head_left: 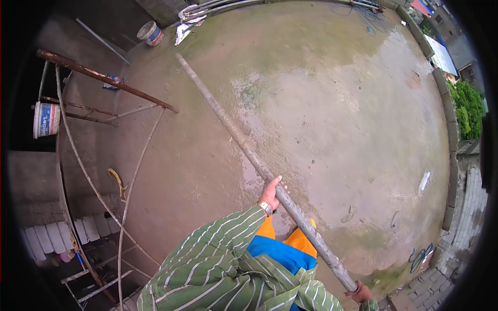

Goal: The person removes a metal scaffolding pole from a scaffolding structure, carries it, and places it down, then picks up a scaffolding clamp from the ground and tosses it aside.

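A long grey metal pipe [246, 147] slants across the view, from the wet concrete floor at upper left down to the lower right beside my body. My left hand [270, 194], with a metal-band watch at the wrist, is closed round the pipe below its middle. At the pipe's near end, my right hand [359, 294] grips it low on the right, partly cut by the view's dark edge. Both sleeves are green with white stripes. Under the pipe show my orange and blue clothes.
A rusty scaffold frame [104, 76] stands at left, a paint bucket [46, 120] hanging by it. Another bucket [150, 33] is by the far wall. Several pipes [223, 8] lie at the back. A low block wall [449, 127] edges the right side, near blue cord [419, 256].
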The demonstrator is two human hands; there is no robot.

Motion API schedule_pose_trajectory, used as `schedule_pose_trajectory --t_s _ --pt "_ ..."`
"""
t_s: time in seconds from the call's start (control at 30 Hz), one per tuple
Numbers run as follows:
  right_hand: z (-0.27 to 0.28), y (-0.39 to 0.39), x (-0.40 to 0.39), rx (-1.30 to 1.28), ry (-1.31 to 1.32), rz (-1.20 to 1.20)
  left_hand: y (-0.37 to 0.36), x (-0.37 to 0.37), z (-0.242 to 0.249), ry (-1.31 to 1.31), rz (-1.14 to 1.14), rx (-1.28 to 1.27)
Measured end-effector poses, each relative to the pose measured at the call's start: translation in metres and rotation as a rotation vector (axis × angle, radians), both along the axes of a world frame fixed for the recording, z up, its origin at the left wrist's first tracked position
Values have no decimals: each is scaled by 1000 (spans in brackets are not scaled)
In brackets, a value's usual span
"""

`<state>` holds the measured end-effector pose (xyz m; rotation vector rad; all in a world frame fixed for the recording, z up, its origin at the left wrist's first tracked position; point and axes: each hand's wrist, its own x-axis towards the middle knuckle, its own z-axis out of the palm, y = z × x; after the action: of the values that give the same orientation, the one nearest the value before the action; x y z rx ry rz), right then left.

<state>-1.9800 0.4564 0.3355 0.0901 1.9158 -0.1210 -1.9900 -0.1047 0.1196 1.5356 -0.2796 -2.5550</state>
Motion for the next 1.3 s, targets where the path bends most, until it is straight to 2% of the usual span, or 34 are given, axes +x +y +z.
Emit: schedule_pose_trajectory --t_s 0.13,0.23,0.3,0.4,0.53,0.6,0.63,0.67,0.73,0.83,1.0,1.1,1.17,1.23,1.3 --pt "6 -68 -50 -73 15 -23 -67 -46 11 -5 10 -70" --pt "3 -91 -80 -155 48 -41 -114 -78 5 16 -43 53" --pt "18 -134 -111 -34 13 72 -140 -109 28 8 6 -52" --pt "42 -175 -139 21 -10 54 -180 -131 30 33 -9 47" --pt "21 -267 -220 -7 83 146 -266 -195 47 26 12 -46" --pt "30 -283 -234 2 26 128 -293 -188 38 -1 53 -24" --pt "22 -295 -261 -5 50 141 -308 -210 36 14 59 -26" --pt "34 -337 -267 4 66 158 -346 -209 43 20 68 -12" --pt "42 -367 -299 35 59 215 -364 -221 41 30 71 -22" --pt "50 -394 -350 -26 91 250 -387 -252 67 105 94 -10" --pt "59 -465 -424 21 177 326 -443 -283 51 101 185 22" --pt "32 -505 -479 0 233 359 -484 -332 39 139 213 -14" --pt "49 -517 -490 25 194 409 -502 -330 31 129 238 13" --pt "48 -570 -542 14 223 478 -533 -360 33 137 288 -11" --pt "51 -595 -561 3 282 476 -554 -370 44 120 310 -41"
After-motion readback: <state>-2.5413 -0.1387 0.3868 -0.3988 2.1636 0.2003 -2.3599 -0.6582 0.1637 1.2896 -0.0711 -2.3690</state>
